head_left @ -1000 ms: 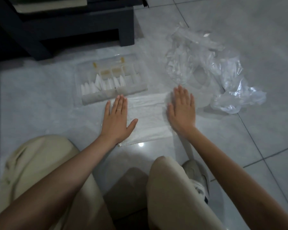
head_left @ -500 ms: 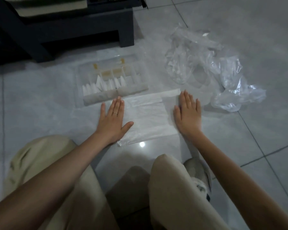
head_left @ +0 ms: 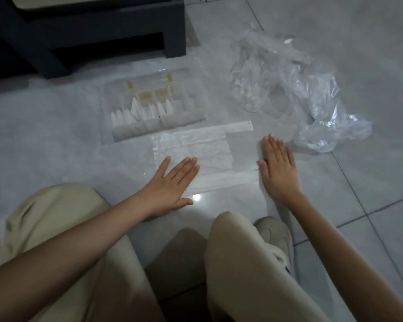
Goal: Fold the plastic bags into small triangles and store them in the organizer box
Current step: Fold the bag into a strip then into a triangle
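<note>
Pale tiled floor (head_left: 56, 135) fills the view, with dark furniture (head_left: 102, 38) cut off along the top edge and beige trousers (head_left: 242, 275) running out of the bottom. Up on the right is a crumpled pile of clear bags (head_left: 289, 89), with the count impossible to make out. The plastic bag (head_left: 196, 145) being worked lies flat on the floor in front of the clear organizer box (head_left: 158, 126), its edges faint against the tile. The left hand (head_left: 170, 184) presses flat on its near left corner, fingers straight. The right hand (head_left: 277, 166) is also flat and spread at the bag's right end; whether plastic lies under the palm is unclear. Folded white triangles (head_left: 135, 110) stand in the box's front row, blurred together.
</note>
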Demonstrator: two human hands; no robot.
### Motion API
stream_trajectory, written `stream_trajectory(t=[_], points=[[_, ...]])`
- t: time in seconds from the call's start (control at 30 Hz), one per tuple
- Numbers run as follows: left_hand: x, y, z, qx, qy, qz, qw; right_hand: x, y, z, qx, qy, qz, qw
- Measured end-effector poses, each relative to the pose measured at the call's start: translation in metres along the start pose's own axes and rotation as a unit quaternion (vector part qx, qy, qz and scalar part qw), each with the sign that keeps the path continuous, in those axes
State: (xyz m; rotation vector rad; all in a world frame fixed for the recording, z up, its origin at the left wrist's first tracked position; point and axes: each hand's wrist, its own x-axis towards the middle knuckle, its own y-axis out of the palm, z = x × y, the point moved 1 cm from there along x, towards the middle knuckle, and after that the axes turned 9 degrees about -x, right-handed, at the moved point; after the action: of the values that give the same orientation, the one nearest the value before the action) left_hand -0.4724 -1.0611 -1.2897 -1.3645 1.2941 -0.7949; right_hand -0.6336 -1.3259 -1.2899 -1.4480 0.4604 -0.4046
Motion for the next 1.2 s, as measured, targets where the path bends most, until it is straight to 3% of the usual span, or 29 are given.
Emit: stream_trajectory(t=[0.13, 0.37, 0.43, 0.53, 0.67, 0.77, 0.87, 1.03, 1.2], points=[[0.009, -0.019, -0.018, 0.047, 0.055, -0.090, 0.993, -0.001, -0.017, 0.023, 0.091, -0.035, -0.043, 0.994], [0.014, -0.020, -0.017, -0.004, 0.004, -0.082, 0.997, -0.016, -0.030, 0.080, 0.152, -0.196, 0.058, 0.967], [0.013, -0.027, -0.018, -0.087, -0.023, -0.095, 0.991, -0.021, -0.024, 0.092, 0.126, -0.224, 0.075, 0.964], [0.010, -0.031, -0.012, -0.239, -0.077, -0.102, 0.963, -0.024, -0.011, 0.100, 0.060, -0.224, 0.013, 0.973], [0.005, -0.037, -0.004, -0.435, -0.085, -0.068, 0.894, -0.020, -0.016, 0.093, 0.058, -0.171, -0.035, 0.983], [0.001, -0.040, 0.000, -0.495, -0.107, -0.026, 0.862, -0.014, -0.031, 0.083, 0.110, -0.150, 0.034, 0.982], [-0.004, -0.042, 0.006, -0.462, -0.124, 0.021, 0.878, -0.009, -0.042, 0.073, 0.136, -0.126, 0.109, 0.977], [-0.002, -0.043, 0.017, -0.436, -0.173, -0.084, 0.879, 0.000, -0.053, 0.066, 0.247, -0.137, 0.265, 0.922], [0.000, -0.045, 0.028, -0.442, -0.259, -0.170, 0.842, 0.025, -0.049, 0.062, 0.243, -0.152, 0.288, 0.914]])
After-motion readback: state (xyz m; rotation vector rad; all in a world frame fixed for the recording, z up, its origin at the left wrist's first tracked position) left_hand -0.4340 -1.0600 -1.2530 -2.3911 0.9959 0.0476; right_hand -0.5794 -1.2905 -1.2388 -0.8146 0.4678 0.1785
